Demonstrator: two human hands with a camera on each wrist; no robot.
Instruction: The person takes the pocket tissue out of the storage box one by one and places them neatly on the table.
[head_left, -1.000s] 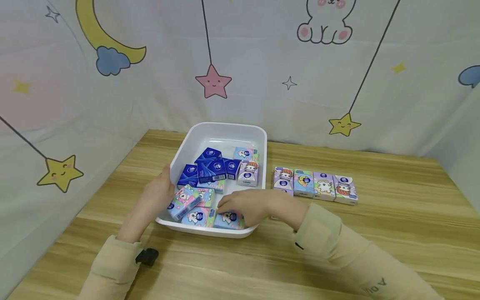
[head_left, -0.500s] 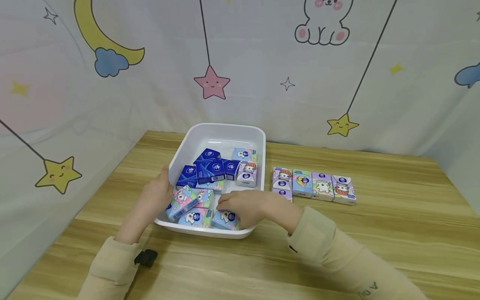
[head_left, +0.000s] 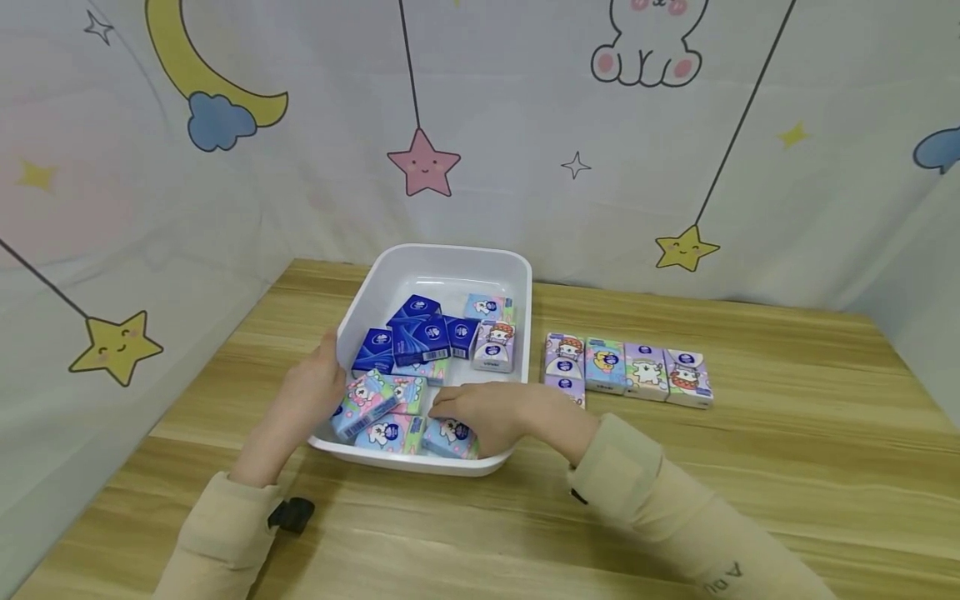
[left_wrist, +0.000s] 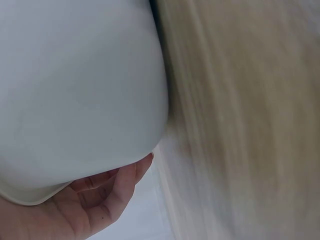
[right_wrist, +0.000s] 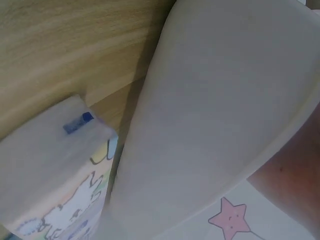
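Observation:
A white plastic bin (head_left: 457, 265) holds small tissue packs, some dark blue (head_left: 422, 340), others pastel with cartoon animals. My left hand (head_left: 311, 387) grips the bin's left rim; in the left wrist view its fingers (left_wrist: 112, 200) curl against the outer wall (left_wrist: 80, 110). My right hand (head_left: 487, 412) reaches over the bin's right side. Its fingers bend over a light-blue tissue pack (head_left: 448, 437) lying at the front right, and the thumb is hidden. The right wrist view shows mostly the bin's outside wall (right_wrist: 215, 100), with the fingers out of sight.
Right of the bin, several pastel tissue packs (head_left: 647, 372) stand side by side on the wooden table (head_left: 787, 433); one more (head_left: 566, 390) is partly behind my right wrist. A printed curtain (head_left: 510, 108) hangs behind. A black object (head_left: 292, 515) sits by my left cuff.
My right hand and the light-blue pack under its fingers have shifted slightly left, and the pack has turned a little. My left hand stays on the bin.

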